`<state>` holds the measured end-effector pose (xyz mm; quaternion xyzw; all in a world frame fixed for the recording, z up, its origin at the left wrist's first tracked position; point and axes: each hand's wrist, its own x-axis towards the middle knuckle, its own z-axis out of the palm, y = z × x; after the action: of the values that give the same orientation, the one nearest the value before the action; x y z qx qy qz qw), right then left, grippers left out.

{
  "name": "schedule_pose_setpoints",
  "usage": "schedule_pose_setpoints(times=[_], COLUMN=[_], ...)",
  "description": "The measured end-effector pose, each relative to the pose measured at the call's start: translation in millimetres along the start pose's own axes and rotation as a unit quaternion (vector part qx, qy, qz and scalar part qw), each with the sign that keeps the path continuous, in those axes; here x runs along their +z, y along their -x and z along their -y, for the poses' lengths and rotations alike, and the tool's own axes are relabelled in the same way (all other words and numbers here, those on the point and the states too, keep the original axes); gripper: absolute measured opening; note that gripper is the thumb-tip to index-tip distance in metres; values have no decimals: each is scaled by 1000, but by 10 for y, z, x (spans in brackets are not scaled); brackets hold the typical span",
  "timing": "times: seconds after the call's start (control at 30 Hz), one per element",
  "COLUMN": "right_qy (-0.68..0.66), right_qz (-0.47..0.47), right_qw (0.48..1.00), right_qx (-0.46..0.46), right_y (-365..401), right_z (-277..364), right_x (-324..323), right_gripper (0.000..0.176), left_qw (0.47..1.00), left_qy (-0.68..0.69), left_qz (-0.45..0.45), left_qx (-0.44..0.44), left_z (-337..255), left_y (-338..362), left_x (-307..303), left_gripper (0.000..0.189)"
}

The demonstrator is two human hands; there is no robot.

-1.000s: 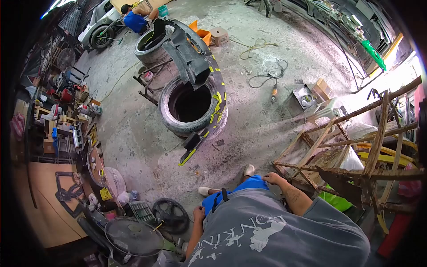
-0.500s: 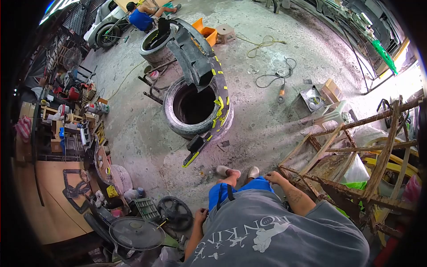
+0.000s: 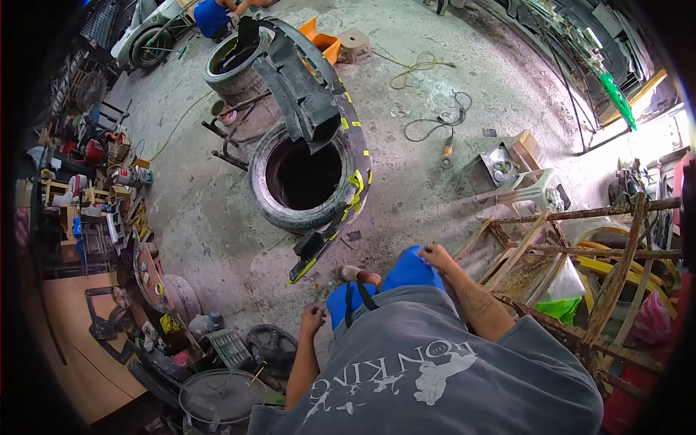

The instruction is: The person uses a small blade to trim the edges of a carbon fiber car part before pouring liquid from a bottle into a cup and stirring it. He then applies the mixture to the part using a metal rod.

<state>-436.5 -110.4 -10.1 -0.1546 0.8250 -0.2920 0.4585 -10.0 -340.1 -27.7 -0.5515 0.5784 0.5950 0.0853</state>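
Observation:
My left hand (image 3: 313, 319) hangs beside my left thigh with its fingers curled in, and no object shows in it. At my raised right thigh, my right hand (image 3: 435, 258) has its fingers closed at the hem of my blue shorts (image 3: 408, 272), seemingly pinching the cloth. Ahead of me a dark bumper (image 3: 355, 138) with yellow tape strips rests across two tires, the near tire (image 3: 264, 196) and the far tire (image 3: 217, 76). A black plastic liner piece (image 3: 297, 98) lies along its inner side. Neither hand touches these parts.
A rusty metal frame (image 3: 565, 250) stands close on my right. A corded power tool (image 3: 446, 154) and a stool (image 3: 354, 46) are on the floor. Left are a fan (image 3: 221, 397), a wooden board (image 3: 72, 312) and piled tools. A person in blue (image 3: 210, 18) sits far back.
I have stepped forward, so the bumper and tires sit lower and further left in view. My right thigh has risen, and my left hand has moved up and forward.

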Motion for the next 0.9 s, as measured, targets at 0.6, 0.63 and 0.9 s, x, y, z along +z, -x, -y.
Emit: schedule_pose_setpoints(times=[0.6, 0.63, 0.9], right_qy=[-300, -297, -303], right_qz=[46, 56, 97], right_qw=[952, 953, 947], right_qx=[-36, -32, -39], right_y=[-1861, -1876, -1932], right_z=[1918, 1935, 2028], right_x=[-133, -124, -163], right_gripper=[41, 41, 34], left_qw=[971, 968, 972], left_qy=[124, 127, 82], left_qz=[-146, -151, -164], left_qx=[-144, -153, -148], left_z=[4, 28, -842], left_y=[1217, 1260, 1190], left_x=[1024, 1119, 1543], left_gripper=[26, 26, 23])
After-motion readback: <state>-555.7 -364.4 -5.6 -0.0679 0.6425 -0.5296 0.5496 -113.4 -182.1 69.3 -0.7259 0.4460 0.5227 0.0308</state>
